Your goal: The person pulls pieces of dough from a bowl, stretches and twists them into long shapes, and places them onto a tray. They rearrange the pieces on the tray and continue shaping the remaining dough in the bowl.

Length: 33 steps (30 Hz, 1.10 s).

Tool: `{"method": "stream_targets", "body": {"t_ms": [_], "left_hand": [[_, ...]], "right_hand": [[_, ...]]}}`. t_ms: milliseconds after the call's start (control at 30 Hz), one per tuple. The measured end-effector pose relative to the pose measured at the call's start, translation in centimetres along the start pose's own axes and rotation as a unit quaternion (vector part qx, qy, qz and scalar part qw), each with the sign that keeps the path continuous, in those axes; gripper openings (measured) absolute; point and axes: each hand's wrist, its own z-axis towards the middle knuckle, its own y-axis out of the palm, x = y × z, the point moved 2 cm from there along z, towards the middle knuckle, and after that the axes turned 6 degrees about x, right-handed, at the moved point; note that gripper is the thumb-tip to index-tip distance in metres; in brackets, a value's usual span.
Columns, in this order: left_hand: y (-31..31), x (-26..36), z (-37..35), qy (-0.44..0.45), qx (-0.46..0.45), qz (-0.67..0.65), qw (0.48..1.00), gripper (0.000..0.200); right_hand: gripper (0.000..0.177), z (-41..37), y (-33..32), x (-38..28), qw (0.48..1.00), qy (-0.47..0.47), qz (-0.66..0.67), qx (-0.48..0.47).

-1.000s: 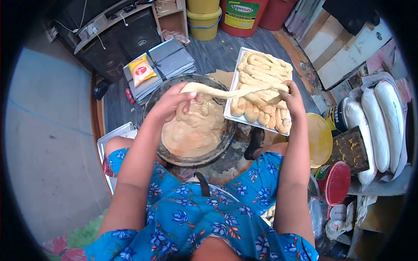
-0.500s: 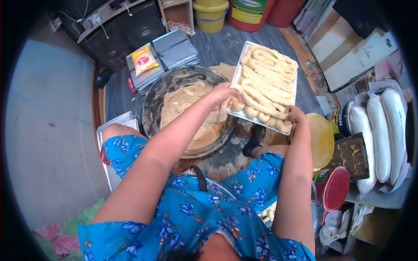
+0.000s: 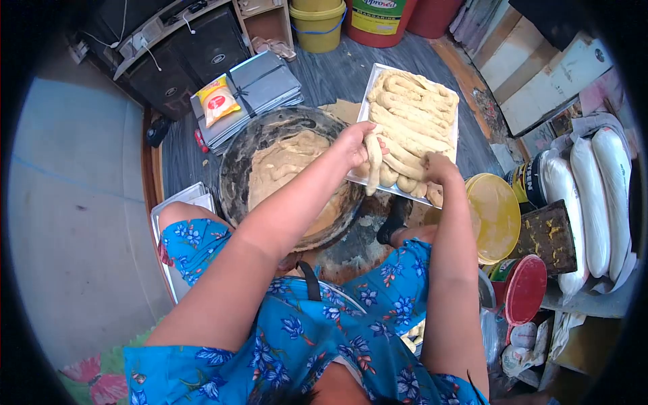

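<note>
My left hand (image 3: 356, 143) is closed on a dough strip (image 3: 373, 169), whose loose end hangs down over the near left edge of a white tray (image 3: 361, 111). Rows of long, pale dough strands (image 3: 412, 104) lie side by side across this tray. At the tray's near right side, my right hand (image 3: 440, 167) has its fingers curled on the end of a dough strand. Rounded dough pieces (image 3: 405, 183) line the near edge, below both hands. Left of the tray stands a wide dark basin (image 3: 233, 172) with a soft mass of dough (image 3: 283, 162) inside.
A stack of tied grey trays (image 3: 263, 81) with a yellow packet (image 3: 217, 101) on top lies behind the basin. To the right are a yellow bucket (image 3: 496, 219), a red-lidded tub (image 3: 526, 290) and long white wrapped bundles (image 3: 587, 202). More buckets (image 3: 317, 27) stand at the back.
My right hand has moved left and slightly up over the dough. From my left hand the strip's end now hangs more freely. The view has shifted slightly.
</note>
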Motion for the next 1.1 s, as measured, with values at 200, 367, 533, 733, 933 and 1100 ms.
{"method": "stream_targets", "body": {"t_ms": [200,367,533,733,933,1100], "left_hand": [[1.6,-1.9,-0.7,0.006,-0.039,-0.112,0.993,0.035],[-0.8,-1.9,0.4,0.036,0.015,-0.053,0.998,0.038],[-3.5,-2.3,1.0,0.301,0.105,0.433,0.843,0.06],[-1.3,-3.3,2.0,0.417,0.004,0.556,0.719,0.06],[-2.2,-3.0,2.1,0.527,0.102,0.518,0.666,0.042],[-1.2,-4.1,1.9,0.477,0.059,0.591,0.648,0.048]], "right_hand": [[0.072,-2.9,-1.5,-8.6,0.866,-0.06,0.491,-0.072],[0.063,-1.6,-2.9,-7.4,0.813,-0.069,0.553,-0.172],[0.065,-2.3,-7.8,-7.0,0.681,-0.105,0.71,-0.147],[0.06,-0.1,-9.7,-7.3,0.865,-0.123,0.472,-0.115],[0.049,9.7,-10.4,-5.8,0.906,-0.025,0.375,0.193],[0.07,15.3,-2.0,-6.6,0.832,0.023,0.403,0.381]]}}
